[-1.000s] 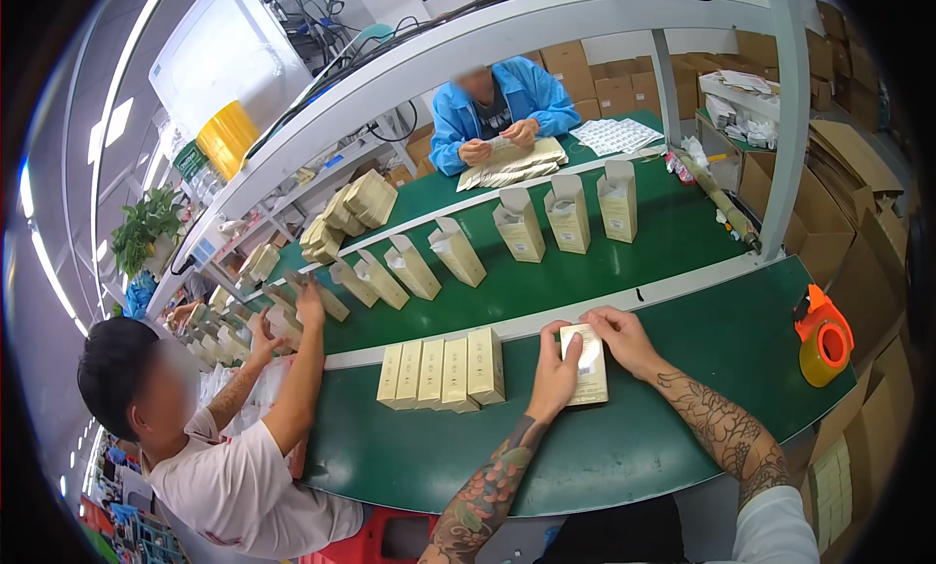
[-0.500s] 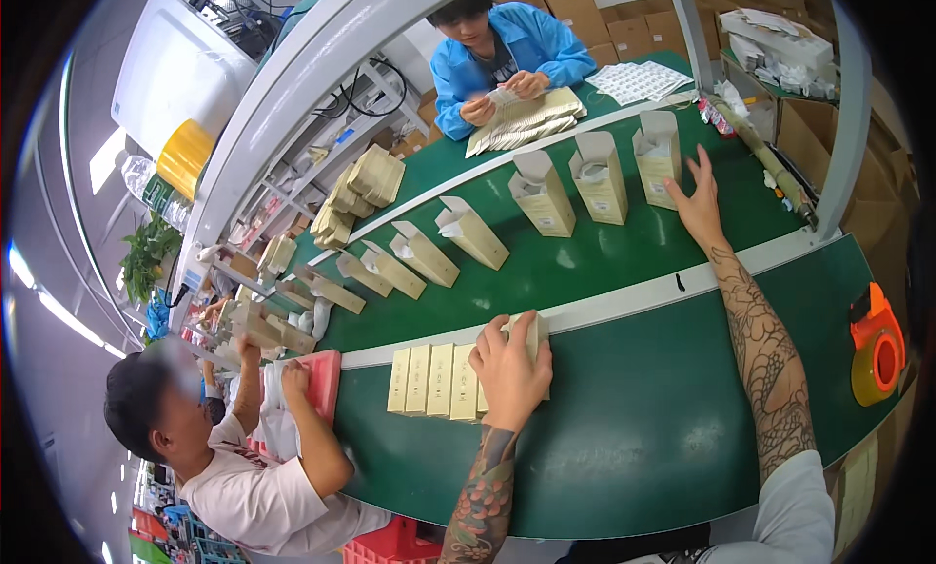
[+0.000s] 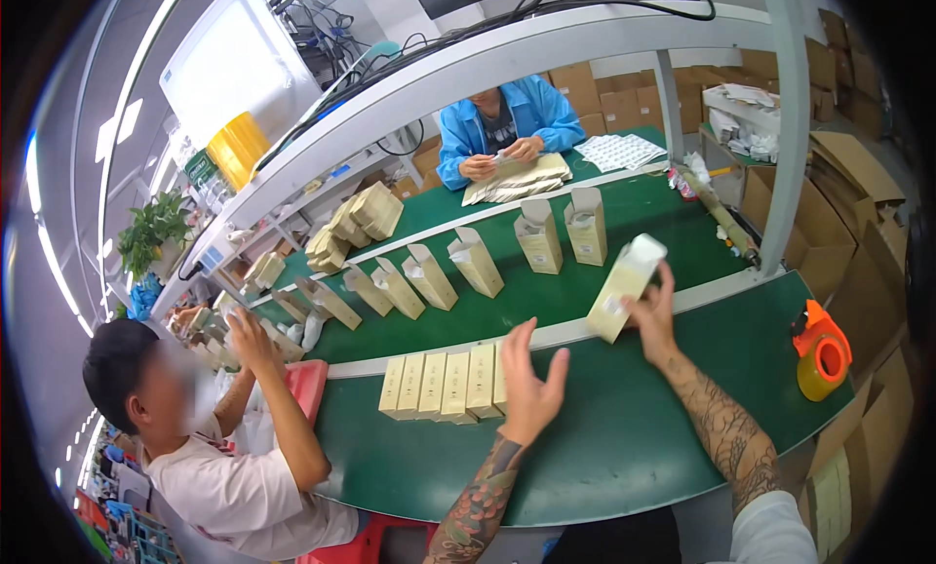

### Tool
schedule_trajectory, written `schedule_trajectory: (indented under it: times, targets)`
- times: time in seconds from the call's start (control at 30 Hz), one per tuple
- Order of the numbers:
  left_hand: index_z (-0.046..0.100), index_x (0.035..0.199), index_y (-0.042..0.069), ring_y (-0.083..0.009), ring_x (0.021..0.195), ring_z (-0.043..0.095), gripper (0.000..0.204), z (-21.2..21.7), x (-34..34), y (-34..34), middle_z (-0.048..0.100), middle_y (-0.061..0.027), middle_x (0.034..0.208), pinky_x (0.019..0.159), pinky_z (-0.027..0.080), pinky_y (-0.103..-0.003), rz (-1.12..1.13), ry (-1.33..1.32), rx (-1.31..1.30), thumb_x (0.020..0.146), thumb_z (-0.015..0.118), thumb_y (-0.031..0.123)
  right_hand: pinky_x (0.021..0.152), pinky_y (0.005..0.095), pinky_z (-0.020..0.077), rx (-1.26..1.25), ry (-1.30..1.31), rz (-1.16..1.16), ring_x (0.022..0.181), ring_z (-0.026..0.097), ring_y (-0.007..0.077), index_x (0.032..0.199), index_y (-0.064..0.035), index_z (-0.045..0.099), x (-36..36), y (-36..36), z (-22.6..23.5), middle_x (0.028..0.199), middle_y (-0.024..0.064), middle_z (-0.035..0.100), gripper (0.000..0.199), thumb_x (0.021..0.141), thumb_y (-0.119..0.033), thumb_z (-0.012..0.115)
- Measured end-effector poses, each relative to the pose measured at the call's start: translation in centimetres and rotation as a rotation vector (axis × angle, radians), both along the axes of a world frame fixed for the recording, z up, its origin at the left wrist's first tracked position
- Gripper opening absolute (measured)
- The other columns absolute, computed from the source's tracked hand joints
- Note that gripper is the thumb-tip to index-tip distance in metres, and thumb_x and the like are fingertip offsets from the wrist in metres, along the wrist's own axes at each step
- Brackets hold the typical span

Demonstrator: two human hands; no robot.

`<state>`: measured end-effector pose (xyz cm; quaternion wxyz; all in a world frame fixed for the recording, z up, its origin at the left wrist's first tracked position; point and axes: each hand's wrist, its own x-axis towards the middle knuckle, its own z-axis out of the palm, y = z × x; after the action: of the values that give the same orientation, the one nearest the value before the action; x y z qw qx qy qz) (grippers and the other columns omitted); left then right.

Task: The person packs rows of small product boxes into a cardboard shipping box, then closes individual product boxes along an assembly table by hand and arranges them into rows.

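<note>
The right hand (image 3: 651,309) grips an open beige carton (image 3: 624,287) above the belt's near edge; the left hand (image 3: 529,387) hovers open by the closed cartons (image 3: 444,384). Probably it must close the flap.

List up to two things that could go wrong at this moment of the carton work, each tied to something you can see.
1. The right hand holds the open-topped carton tilted in mid-air by its end; it might slip or spill anything inside.
2. The left hand, open, hovers at the row of flat cartons; a careless sweep could knock them askew.
</note>
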<state>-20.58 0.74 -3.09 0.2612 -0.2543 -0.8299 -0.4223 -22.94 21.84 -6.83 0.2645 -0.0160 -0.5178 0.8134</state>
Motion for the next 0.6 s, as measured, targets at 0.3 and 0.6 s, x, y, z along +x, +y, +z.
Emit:
schedule_trajectory:
  times: [0.3, 0.6]
  targets:
    - [0.016, 0.136, 0.001, -0.0199, 0.111, 0.044, 0.058, -3.5, 2.9, 4.4, 0.041, -0.0163, 0.121, 0.092, 0.037, -0.032, -0.544, -0.42, 0.327, 0.092, 0.05, 0.02, 0.087, 0.0288, 0.0423, 0.404, -0.2, 0.224, 0.103, 0.05, 0.0165, 0.132, -0.0036, 0.033, 4.4, -1.9, -2.3, 0.117, 0.0121, 0.048, 0.048, 0.087, -0.007, 0.051]
    - [0.023, 0.134, 0.009, -0.0143, 0.088, 0.053, 0.05, -2.8, 1.4, 3.4, 0.052, -0.0102, 0.098, 0.077, 0.044, -0.027, -0.669, -0.749, 0.493, 0.094, 0.048, 0.02, 0.085, 0.0264, 0.0436, -0.154, -0.053, 0.154, 0.099, 0.054, 0.0145, 0.125, -0.0034, 0.039, 6.0, -5.4, 2.6, 0.11, 0.0102, 0.054, 0.036, 0.09, -0.007, 0.048]
